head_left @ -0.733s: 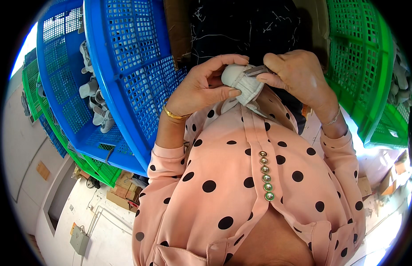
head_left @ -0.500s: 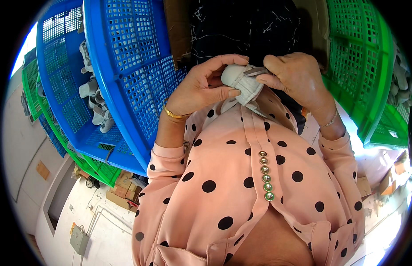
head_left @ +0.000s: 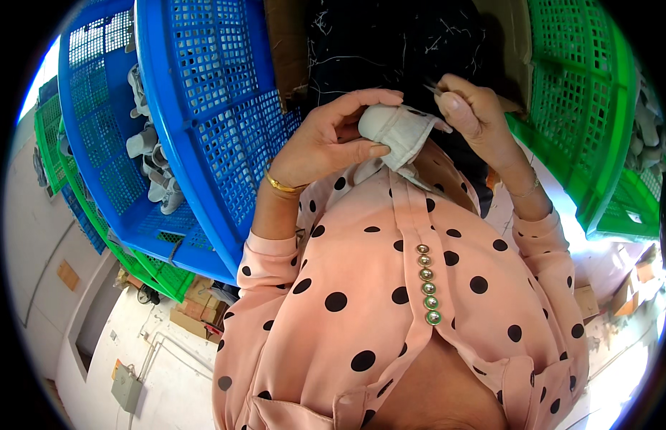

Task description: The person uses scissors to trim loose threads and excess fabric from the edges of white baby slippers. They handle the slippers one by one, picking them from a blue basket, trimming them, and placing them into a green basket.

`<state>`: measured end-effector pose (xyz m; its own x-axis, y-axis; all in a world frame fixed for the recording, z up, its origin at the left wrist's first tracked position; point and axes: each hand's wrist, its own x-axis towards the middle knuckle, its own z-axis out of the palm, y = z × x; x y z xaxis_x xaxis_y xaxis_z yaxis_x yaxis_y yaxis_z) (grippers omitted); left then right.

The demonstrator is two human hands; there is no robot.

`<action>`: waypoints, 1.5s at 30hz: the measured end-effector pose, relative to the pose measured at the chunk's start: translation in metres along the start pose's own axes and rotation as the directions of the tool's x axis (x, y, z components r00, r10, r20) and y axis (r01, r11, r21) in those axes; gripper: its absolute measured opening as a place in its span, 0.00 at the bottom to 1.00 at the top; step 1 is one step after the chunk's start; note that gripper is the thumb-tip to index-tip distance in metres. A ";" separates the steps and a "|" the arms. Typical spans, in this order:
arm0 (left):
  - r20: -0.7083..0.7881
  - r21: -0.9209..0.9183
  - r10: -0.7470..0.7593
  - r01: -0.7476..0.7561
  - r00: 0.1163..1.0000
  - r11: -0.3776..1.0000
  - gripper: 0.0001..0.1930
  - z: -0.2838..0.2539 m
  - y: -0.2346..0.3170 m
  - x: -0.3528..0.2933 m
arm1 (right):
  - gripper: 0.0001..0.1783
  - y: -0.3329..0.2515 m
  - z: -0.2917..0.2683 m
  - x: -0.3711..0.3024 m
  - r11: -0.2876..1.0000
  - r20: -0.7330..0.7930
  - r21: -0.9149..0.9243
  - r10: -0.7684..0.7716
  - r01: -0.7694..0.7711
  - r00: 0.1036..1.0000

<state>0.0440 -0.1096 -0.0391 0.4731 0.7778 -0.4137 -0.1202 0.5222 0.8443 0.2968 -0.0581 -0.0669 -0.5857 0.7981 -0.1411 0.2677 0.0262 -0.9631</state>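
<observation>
My left hand (head_left: 326, 140) is closed around a small white shoe (head_left: 404, 134), fingers over its far side and thumb against its near side. The shoe sits in front of my chest, with its rounded end toward my left palm. Off the shoe's right side, my right hand (head_left: 476, 118) is closed in a pinch. Out of its fingers pokes the tip of a thin, pointed metal tool (head_left: 433, 89). Most of that tool is hidden in the hand, so its exact kind does not show.
At left stands a blue plastic crate (head_left: 204, 93), with pale shoes (head_left: 161, 172) in the blue crate beyond it. A green crate (head_left: 576, 93) at right has more shoes behind its wall. Dark cloth (head_left: 376, 50) strewn with loose threads lies ahead, between cardboard sides (head_left: 288, 43).
My right hand has drawn away from the shoe, turning so that the tool's tip points up and left. My left hand and the shoe have barely moved.
</observation>
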 end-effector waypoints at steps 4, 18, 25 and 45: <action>0.015 0.074 -0.005 0.003 1.000 0.997 0.32 0.009 0.008 0.011 | 0.25 -0.027 -0.004 0.001 0.996 -0.096 -0.040 -0.085 0.081 0.992; 0.257 -0.338 0.742 -0.661 0.619 0.670 0.11 0.074 0.065 -0.026 | 0.29 -0.001 -0.022 0.001 0.951 -0.095 -0.108 0.281 -0.291 0.955; 0.354 -0.197 0.663 -0.640 0.660 0.743 0.09 0.061 0.071 -0.037 | 0.30 0.000 -0.009 -0.008 0.944 -0.193 -0.164 0.255 -0.287 0.948; -0.197 -0.408 0.085 -0.160 0.977 0.899 0.04 0.045 -0.014 0.029 | 0.27 -0.036 0.003 -0.024 0.899 -0.216 -0.373 0.158 -0.231 0.964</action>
<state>0.0986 -0.1097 -0.0479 0.2801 0.8728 -0.3997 -0.5399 0.4875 0.6862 0.2988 -0.0802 -0.0299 -0.3568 0.9033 -0.2382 0.6613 0.0641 -0.7473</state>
